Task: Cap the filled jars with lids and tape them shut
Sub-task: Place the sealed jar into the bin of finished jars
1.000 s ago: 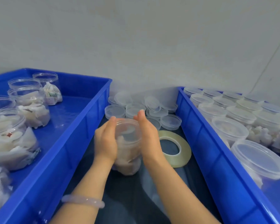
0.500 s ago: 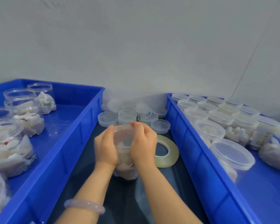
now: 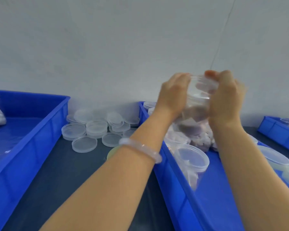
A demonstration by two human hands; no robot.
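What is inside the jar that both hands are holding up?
The jar holds pale and brownish pieces in its lower half; blur hides what they are. The left hand and right hand grip its sides and cover the rest.

Middle lane: dark tabletop open between left bin and right bin.
Lane's far end: loose lids piled up, blocking.
Right bin: capped jars crowd it.

Plain pale grey wall behind; thin dark seam upper right; dark worktop below; soft, even light.
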